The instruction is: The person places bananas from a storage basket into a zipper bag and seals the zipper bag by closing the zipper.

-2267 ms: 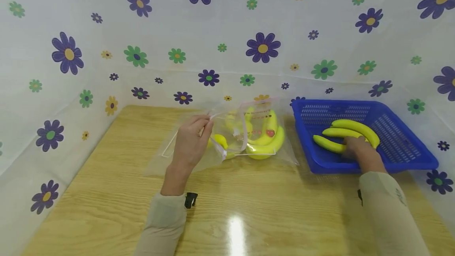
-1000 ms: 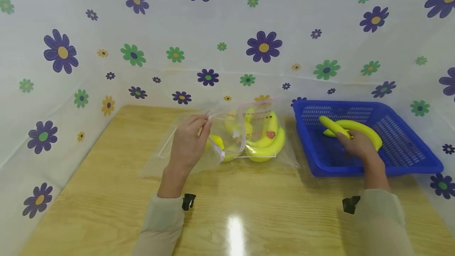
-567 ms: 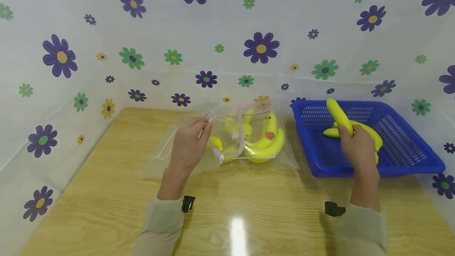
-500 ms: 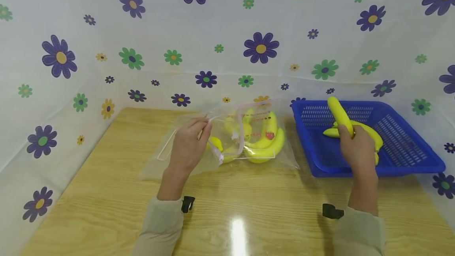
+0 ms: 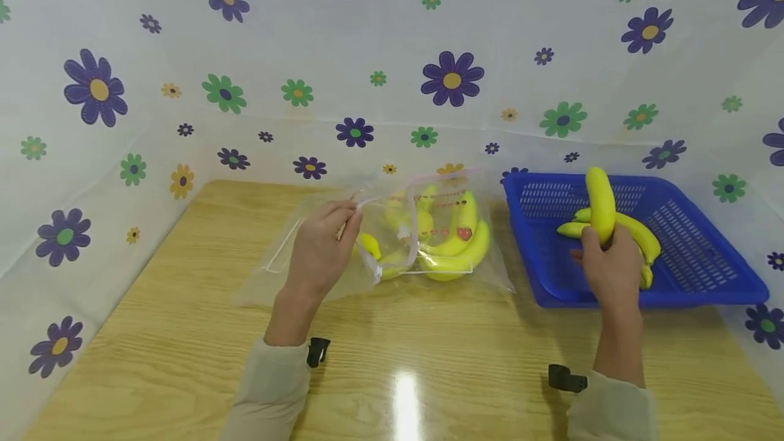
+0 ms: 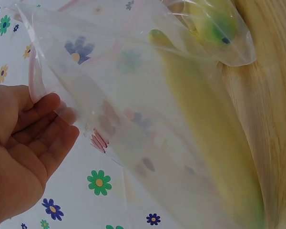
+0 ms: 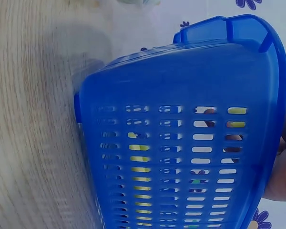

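Note:
My left hand (image 5: 321,243) pinches the edge of a clear plastic zip bag (image 5: 392,223) between thumb and fingers, lifting its mouth. Inside the bag lie several yellow bananas (image 5: 456,257) and, near the opening, a small yellow fruit (image 5: 369,245). In the left wrist view one banana (image 6: 205,119) shows through the film. My right hand (image 5: 612,267) grips a banana (image 5: 600,203) that points upward over the blue basket (image 5: 704,237). More bananas (image 5: 637,230) lie in that basket behind the hand. In the right wrist view the basket wall hides most of the hand.
The wooden table (image 5: 380,339) carries the bag at centre and the basket at right. A white flower-printed sheet (image 5: 294,39) stands behind and along both sides. A black strap buckle (image 5: 566,378) hangs by the right sleeve, another (image 5: 317,351) by the left.
My right hand has picked one banana up from inside the basket and turned it upright, drawing slightly back towards me. The left hand still pinches the bag's edge in nearly the same place.

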Demonstrator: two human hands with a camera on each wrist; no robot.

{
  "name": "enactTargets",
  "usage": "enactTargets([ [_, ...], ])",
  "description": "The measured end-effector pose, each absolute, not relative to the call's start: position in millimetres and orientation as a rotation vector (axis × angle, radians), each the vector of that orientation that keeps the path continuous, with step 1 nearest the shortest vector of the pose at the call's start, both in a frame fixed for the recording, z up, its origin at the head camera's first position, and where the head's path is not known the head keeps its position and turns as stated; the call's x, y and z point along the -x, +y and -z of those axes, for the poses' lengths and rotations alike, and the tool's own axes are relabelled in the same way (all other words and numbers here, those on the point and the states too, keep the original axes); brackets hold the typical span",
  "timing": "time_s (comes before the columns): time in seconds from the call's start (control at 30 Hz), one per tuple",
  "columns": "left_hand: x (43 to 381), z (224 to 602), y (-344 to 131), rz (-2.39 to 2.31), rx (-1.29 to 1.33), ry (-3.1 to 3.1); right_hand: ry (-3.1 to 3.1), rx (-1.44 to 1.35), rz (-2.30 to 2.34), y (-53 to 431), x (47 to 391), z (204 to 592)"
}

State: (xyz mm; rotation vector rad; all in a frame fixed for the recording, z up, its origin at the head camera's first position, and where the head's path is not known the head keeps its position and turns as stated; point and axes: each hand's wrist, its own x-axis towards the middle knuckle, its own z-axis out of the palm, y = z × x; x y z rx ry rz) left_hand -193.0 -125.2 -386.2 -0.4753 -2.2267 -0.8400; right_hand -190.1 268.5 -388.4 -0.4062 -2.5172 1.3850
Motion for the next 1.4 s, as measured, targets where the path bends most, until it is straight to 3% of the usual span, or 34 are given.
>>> enactTargets([
  [0.53, 189, 390, -123, 0.852, 0.463, -2.258, -2.542, 0.375, -1.284, 257, 187, 384],
  [1.4, 190, 390, -123, 0.864, 0.475, -2.235, -2.606, -0.019, -1.134, 220, 182, 377],
])
